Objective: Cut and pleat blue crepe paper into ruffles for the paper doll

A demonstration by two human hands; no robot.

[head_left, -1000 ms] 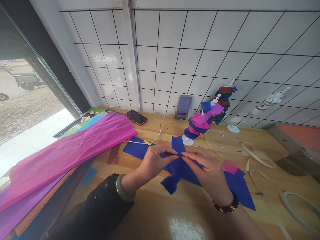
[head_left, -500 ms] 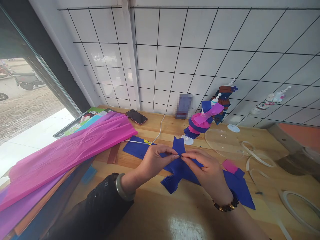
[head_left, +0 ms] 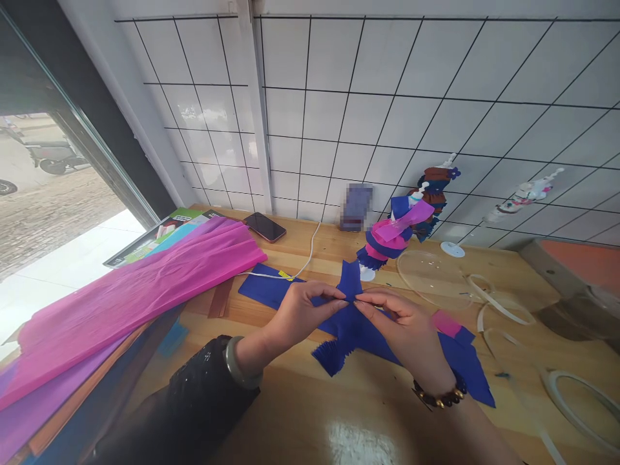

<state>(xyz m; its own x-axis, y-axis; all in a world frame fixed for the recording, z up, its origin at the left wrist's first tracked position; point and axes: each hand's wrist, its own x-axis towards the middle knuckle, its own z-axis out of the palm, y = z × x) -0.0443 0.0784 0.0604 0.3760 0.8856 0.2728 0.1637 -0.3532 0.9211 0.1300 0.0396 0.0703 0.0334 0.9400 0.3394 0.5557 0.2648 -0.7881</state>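
Observation:
Between thumbs and fingertips, my left hand [head_left: 303,313] and my right hand [head_left: 409,332] pinch a strip of dark blue crepe paper [head_left: 349,278] from either side. Its flat upper end stands up past my fingers, while the lower end, gathered into fine pleats, fans out toward me just above the table. A wider dark blue crepe paper sheet [head_left: 264,285] lies beneath my hands, running from left to right. Close to my right wrist rests a small pink paper piece [head_left: 446,323] with a blue one beside it.
Pink crepe paper [head_left: 145,284] lies over purple, brown and blue sheets on the left. A phone [head_left: 265,227] and a white cable [head_left: 312,252] are farther back. Paper-dressed figures [head_left: 387,236] stand by the tiled wall. White tape rolls [head_left: 557,387] lie right, near a box [head_left: 547,265].
My right hand has shifted slightly right, and the strip's upper end now leans a little to the right. Both hands still pinch the strip.

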